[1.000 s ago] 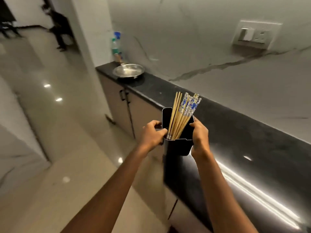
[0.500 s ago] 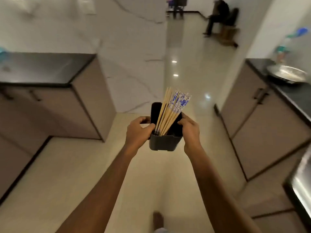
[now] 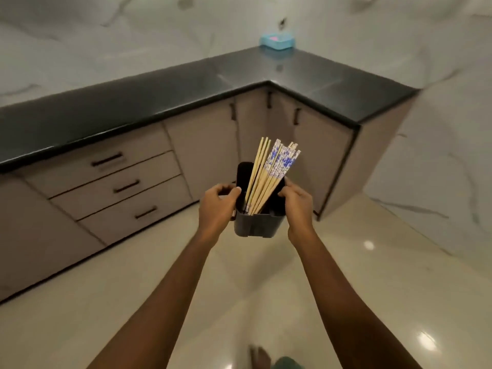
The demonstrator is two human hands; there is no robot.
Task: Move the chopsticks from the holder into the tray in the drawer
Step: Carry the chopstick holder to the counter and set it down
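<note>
I carry a dark grey holder [image 3: 257,225] in front of me, above the floor. My left hand [image 3: 217,206] grips its left side and my right hand [image 3: 298,206] grips its right side. Several chopsticks [image 3: 269,173] stand in it and lean to the right; some are plain wood and some have blue and white patterned tops. A stack of three shut drawers [image 3: 119,185] with dark handles sits in the cabinet at the left, under the counter. No tray shows.
An L-shaped black counter [image 3: 159,102] runs from the left to a corner at the back. A light blue box [image 3: 277,41] lies on it by the marble wall. Beige cabinet doors [image 3: 319,158] stand behind the holder. Glossy floor lies below.
I have turned round with the holder held in both hands. The view swung from one counter, across the hallway, to this L-shaped counter with the drawers. My grip is unchanged.
</note>
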